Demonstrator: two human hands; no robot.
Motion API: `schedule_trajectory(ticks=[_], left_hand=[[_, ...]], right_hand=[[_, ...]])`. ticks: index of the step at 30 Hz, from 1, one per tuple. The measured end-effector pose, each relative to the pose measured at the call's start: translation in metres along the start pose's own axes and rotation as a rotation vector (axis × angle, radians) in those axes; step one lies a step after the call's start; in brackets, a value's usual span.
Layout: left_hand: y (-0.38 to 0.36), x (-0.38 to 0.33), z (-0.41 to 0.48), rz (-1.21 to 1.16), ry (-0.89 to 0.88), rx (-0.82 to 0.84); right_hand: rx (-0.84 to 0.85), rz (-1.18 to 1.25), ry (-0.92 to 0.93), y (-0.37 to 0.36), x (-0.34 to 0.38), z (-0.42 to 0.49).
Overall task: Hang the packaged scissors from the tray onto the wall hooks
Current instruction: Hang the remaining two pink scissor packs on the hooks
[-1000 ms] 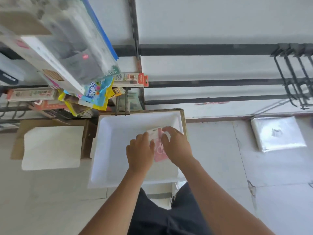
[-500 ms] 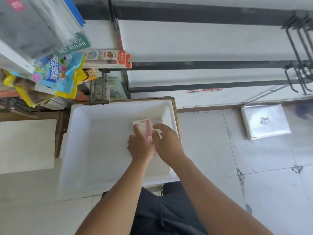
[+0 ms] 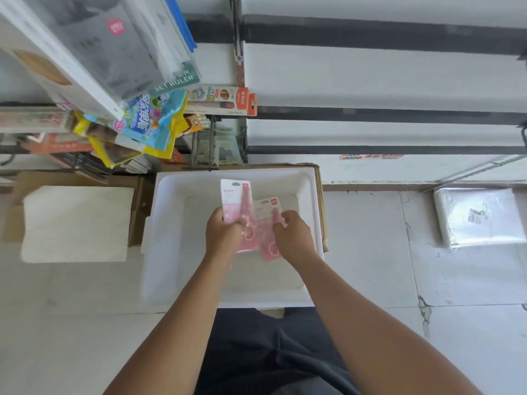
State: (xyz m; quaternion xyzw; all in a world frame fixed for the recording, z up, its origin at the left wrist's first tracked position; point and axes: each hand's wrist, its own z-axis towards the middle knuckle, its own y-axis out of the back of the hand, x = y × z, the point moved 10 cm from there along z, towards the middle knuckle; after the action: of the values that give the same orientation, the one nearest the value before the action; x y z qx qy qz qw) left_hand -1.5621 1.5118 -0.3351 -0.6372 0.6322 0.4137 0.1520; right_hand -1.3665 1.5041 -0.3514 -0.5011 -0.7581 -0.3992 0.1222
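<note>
Over the white foam tray [image 3: 168, 240] my left hand [image 3: 222, 235] grips a pink packaged scissors [image 3: 236, 201] by its lower part, card end pointing away from me. My right hand [image 3: 293, 238] holds a second pink packaged scissors [image 3: 266, 218], tilted, its thumb and forefinger pinching the card. The two packs overlap slightly near their lower ends. Black slat rails [image 3: 370, 112] run across the white wall above the tray. A black wall hook [image 3: 523, 135] shows only at the far right edge.
Hanging stationery packs, among them a set ruler pack [image 3: 174, 81] and an orange-tabbed pack [image 3: 228, 101], crowd the upper left wall. A white foam lid [image 3: 77, 223] lies on a cardboard box left of the tray. A plastic-wrapped bundle [image 3: 479, 218] rests on the tiled floor at right.
The two packs, held together in the tray before, have come apart: one now in each hand, lifted slightly. The camera has tilted and moved closer.
</note>
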Motion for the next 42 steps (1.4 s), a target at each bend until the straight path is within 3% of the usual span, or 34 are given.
schedule_trajectory(ticks=[7, 11, 19, 31, 34, 42], left_hand=[[0.037, -0.002, -0.001, -0.066, -0.001, 0.027], [0.054, 0.008, 0.001, -0.052, 0.008, -0.003], [0.063, 0.012, -0.002, -0.023, -0.008, 0.033], [0.068, 0.014, -0.002, -0.013, -0.008, 0.065], [0.07, 0.013, -0.003, -0.016, -0.008, 0.074], [0.08, -0.009, -0.02, -0.041, -0.017, 0.194]], right_hand=[[0.038, -0.409, -0.04, -0.042, -0.014, 0.005], [-0.042, -0.512, -0.033, -0.053, -0.012, 0.004], [0.011, -0.341, -0.253, -0.056, -0.03, 0.011], [0.028, -0.463, -0.229, -0.058, -0.031, -0.002], [0.011, -0.365, -0.195, -0.055, -0.026, -0.004], [0.038, 0.236, -0.171, -0.026, 0.002, -0.041]])
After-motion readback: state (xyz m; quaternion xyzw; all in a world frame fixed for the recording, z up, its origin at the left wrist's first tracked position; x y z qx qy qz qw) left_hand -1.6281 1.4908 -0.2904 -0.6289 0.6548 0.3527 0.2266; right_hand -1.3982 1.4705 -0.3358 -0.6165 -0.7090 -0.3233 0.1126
